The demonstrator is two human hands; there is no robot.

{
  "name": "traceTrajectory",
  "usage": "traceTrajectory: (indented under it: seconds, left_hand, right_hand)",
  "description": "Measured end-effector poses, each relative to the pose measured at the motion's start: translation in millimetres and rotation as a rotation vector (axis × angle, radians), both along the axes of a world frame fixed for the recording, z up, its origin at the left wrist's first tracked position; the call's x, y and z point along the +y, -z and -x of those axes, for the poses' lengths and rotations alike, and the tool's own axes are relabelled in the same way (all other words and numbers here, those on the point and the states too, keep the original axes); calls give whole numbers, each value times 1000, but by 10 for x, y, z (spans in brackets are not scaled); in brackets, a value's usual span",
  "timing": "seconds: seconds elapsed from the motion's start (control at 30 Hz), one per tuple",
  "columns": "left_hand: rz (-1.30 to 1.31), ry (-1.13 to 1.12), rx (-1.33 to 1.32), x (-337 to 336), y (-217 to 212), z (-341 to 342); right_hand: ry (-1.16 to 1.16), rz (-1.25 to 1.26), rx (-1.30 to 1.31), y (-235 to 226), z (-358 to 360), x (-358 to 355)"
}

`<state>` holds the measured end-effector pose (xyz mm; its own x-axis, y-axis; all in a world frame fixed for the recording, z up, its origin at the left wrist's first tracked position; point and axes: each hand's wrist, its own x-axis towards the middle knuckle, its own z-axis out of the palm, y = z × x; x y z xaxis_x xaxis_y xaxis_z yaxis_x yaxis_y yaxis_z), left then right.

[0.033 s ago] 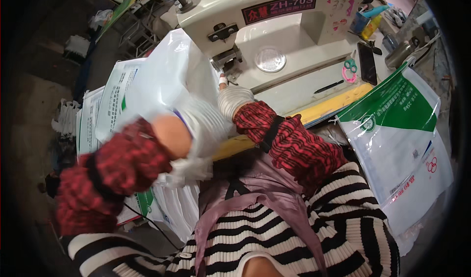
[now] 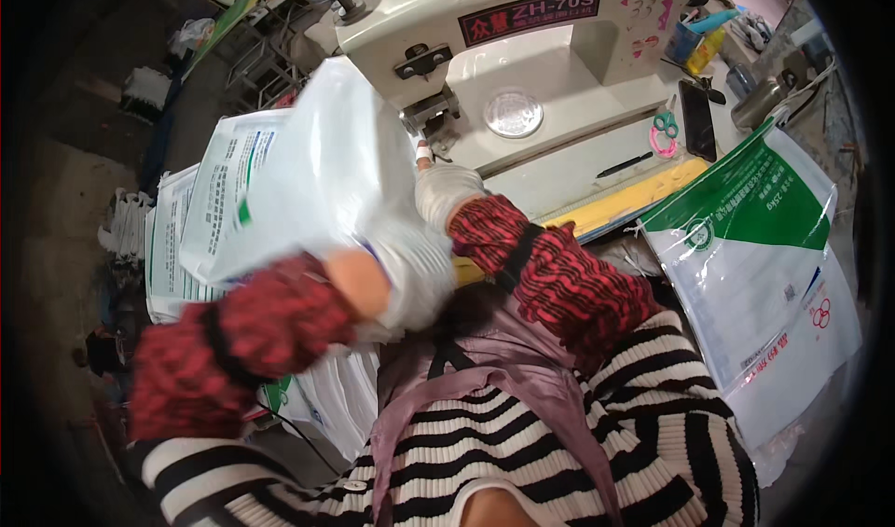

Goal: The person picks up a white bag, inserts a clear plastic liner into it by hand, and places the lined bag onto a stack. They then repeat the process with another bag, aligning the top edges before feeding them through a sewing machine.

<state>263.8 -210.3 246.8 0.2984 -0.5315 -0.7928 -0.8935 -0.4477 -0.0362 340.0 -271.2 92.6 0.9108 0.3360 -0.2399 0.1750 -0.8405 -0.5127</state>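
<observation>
A large white plastic sack [image 2: 326, 154] with green and blue print stands up on the left, its top edge by the presser foot of a cream sewing machine [image 2: 559, 61]. My right hand [image 2: 446, 189], in a white glove with a wrapped fingertip poking out, is closed at the sack's edge just under the needle area. My left hand [image 2: 412, 275], also gloved, is blurred against the sack's near side; its fingers are hidden. Both forearms wear red and black checked sleeves.
Right of the machine lie a black pen [image 2: 623, 165], pink and green scissors [image 2: 664, 133] and a dark phone [image 2: 696, 121]. A green and white sack [image 2: 755, 275] hangs at the right. More sacks [image 2: 172, 238] are stacked at the left. A yellow strip [image 2: 643, 196] edges the table.
My left hand and forearm have moved to the right and slightly down. The sack's near part has shifted and creased differently. My right hand stays almost in place.
</observation>
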Motion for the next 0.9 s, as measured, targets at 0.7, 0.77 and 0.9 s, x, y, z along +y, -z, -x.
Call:
traceTrajectory:
  seconds: [0.7, 0.77, 0.9]
  left_hand:
    - [852, -1918, 362, 687, 1242, 363]
    - [1167, -2006, 175, 751, 1374, 343]
    - [737, -1930, 608, 602, 1216, 182]
  right_hand:
    - [-169, -296, -16, 170, 208, -189]
    - [-94, -459, 28, 299, 351, -230]
    - [39, -694, 124, 383, 489, -285]
